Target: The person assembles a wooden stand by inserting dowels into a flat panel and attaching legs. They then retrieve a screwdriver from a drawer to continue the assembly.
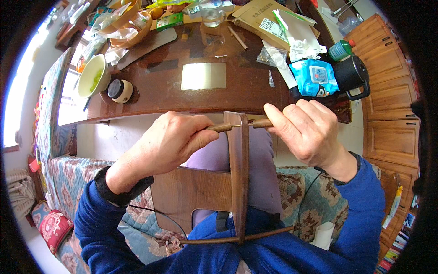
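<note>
My left hand (166, 141) is closed around a brown wooden rod (222, 127), whose end points at a narrow wooden side panel (240, 178). A thin metal pin shows between that rod and the panel. On the panel's other side, my right hand (306, 130) grips a second wooden rod (262, 123), with a short bit of metal visible at its end by the panel. The narrow panel stands edge-up over my lap. A wider wooden board (194, 189) with a cutout lies to its left. Across the panel's near end runs a long thin wooden rod (210, 240).
A dark glossy table (155, 98) lies ahead. It bears a bowl of green fruit (93, 75), a jar (120, 91), a glass mug (212, 13), a blue wipes pack (314, 77), a black kettle (351, 75) and cardboard (260, 23). A patterned sofa (301, 196) is beneath me.
</note>
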Demonstrator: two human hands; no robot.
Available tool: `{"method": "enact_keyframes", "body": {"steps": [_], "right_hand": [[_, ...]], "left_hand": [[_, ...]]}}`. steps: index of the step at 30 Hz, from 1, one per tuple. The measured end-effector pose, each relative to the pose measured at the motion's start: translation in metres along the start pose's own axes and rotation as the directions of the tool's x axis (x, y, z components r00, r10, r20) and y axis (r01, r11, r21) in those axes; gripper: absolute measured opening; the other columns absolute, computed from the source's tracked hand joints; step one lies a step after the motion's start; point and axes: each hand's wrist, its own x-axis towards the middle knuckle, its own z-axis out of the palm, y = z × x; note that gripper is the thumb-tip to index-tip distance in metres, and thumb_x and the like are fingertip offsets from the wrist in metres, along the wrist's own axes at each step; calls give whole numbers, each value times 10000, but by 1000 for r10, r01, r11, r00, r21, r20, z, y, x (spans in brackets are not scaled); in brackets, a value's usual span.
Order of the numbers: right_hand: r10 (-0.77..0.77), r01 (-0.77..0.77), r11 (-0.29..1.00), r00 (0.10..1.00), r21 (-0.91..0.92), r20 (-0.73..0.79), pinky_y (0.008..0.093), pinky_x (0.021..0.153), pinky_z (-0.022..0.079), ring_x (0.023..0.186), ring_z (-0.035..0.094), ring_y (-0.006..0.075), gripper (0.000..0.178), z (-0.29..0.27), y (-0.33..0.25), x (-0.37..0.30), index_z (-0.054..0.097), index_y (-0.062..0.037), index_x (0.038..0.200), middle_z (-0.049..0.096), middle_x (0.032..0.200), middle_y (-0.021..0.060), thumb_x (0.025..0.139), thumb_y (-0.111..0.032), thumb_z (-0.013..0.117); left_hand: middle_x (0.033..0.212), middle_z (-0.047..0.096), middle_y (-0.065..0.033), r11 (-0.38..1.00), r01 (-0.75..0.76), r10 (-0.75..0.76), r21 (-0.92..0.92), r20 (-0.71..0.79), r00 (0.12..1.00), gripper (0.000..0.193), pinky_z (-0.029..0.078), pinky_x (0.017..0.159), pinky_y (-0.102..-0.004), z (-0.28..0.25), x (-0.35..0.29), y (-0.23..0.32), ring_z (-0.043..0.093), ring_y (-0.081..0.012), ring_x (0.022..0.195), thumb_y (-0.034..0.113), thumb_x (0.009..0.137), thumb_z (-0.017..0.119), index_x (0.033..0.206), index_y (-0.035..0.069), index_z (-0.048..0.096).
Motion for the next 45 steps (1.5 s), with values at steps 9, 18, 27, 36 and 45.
{"method": "enact_keyframes", "body": {"steps": [9,18,27,36,45], "right_hand": [[140,-704,366,688,608,712,325,507,429,509,511,129,324,-8,23,16,676,-29,823,513,557,53,1002,-297,640],[-5,-20,977,993,213,119,306,523,447,606,556,188,334,-6,9,3,704,-6,1109,553,731,32,815,-165,713],[79,-126,912,988,390,133,320,532,465,561,533,169,275,9,15,1,724,-41,1107,530,666,53,876,-187,705],[-9,-830,126,546,543,838,289,533,423,557,519,73,364,-2,34,12,721,-8,927,553,576,9,1052,-314,567],[-68,62,987,997,151,34,331,497,457,573,577,199,367,6,24,-15,687,-34,1162,557,700,52,811,-120,754]], "left_hand": [[742,587,-78,780,-207,425,591,-257,868,183,518,576,-382,15,0,-10,655,-288,673,246,896,710,976,96,644],[730,631,-81,990,-139,140,19,-47,989,261,523,616,-381,-3,4,-10,654,-266,671,287,1008,603,980,38,678],[669,572,-121,996,-57,53,72,66,996,391,483,587,-423,-7,10,-15,588,-338,611,377,1025,594,842,32,607],[679,545,-38,704,-199,453,681,-216,865,299,502,548,-364,10,9,-8,623,-224,610,371,948,651,833,109,564],[671,620,-112,988,18,19,-151,242,970,354,485,586,-386,-29,9,-14,621,-260,610,315,1068,523,1032,11,701]]}}
